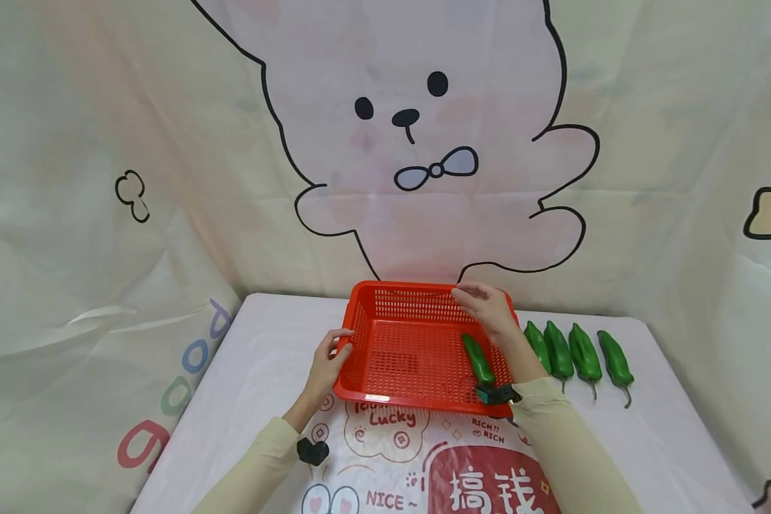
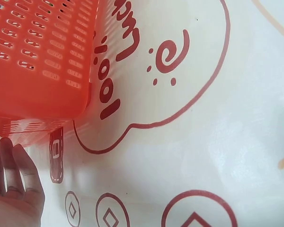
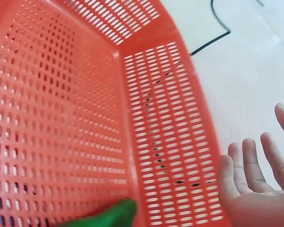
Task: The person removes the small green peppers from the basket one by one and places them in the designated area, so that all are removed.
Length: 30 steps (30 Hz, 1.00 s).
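Observation:
A red perforated plastic basket (image 1: 411,350) sits on the table, and one green pepper (image 1: 478,359) lies inside it toward the right. My left hand (image 1: 324,360) is at the basket's left side, its extended fingertips (image 2: 7,146) against or very near the outer wall; contact is hard to tell. Over the right side of the basket is my right hand (image 1: 491,314), fingers extended and holding nothing. The right wrist view shows that hand (image 3: 260,189) beside the rim, with a blurred green pepper (image 3: 111,217) at the bottom.
Several green peppers (image 1: 585,353) lie in a row right of the basket, stems toward me. The white table (image 1: 276,321) carries a printed mat (image 1: 385,478) in front of the basket. A fabric backdrop (image 1: 501,228) with a cartoon bear rises behind.

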Each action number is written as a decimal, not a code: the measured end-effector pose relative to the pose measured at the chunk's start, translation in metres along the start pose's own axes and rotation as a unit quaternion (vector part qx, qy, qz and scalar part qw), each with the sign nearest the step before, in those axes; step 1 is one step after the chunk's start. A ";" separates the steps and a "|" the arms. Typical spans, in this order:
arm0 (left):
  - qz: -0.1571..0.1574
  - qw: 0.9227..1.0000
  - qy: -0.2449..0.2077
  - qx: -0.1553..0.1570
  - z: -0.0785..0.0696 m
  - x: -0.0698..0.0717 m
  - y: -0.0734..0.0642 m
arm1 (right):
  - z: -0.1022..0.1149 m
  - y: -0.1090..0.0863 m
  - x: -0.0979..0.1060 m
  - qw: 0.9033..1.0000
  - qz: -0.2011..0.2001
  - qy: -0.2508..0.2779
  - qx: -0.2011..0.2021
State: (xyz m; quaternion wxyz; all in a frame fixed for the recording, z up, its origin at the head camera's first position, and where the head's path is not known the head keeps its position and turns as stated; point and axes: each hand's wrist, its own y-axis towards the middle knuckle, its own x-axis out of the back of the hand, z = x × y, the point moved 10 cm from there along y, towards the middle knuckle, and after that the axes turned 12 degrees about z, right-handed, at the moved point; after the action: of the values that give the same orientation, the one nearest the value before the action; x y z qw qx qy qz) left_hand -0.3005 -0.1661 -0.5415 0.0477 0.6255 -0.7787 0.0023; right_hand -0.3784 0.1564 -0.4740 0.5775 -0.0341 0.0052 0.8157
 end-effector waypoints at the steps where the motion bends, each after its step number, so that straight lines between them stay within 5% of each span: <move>1: -0.003 1.000 0.002 0.000 0.002 0.001 0.000 | -0.001 0.001 -0.001 1.000 -0.005 0.001 -0.005; 10: -0.002 1.000 0.005 -0.004 0.004 0.003 -0.001 | -0.033 0.020 0.008 0.996 -0.055 -0.058 -0.034; 17: -0.005 1.000 0.012 -0.004 0.001 0.002 -0.001 | -0.044 0.024 0.010 0.992 -0.043 -0.109 -0.037; 24: 0.017 1.000 -0.002 0.000 -0.017 -0.002 -0.005 | -0.058 0.024 0.012 0.988 -0.030 -0.144 -0.036; 30: 0.005 1.000 0.003 -0.003 -0.003 0.001 0.000 | -0.071 0.018 0.014 0.981 -0.040 -0.182 -0.047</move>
State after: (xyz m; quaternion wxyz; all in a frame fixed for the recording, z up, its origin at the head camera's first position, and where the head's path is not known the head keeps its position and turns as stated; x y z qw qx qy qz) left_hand -0.3003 -0.1666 -0.5381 0.0524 0.6217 -0.7815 0.0020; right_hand -0.3968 0.1600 -0.5466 0.5991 0.0874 -0.1399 0.7835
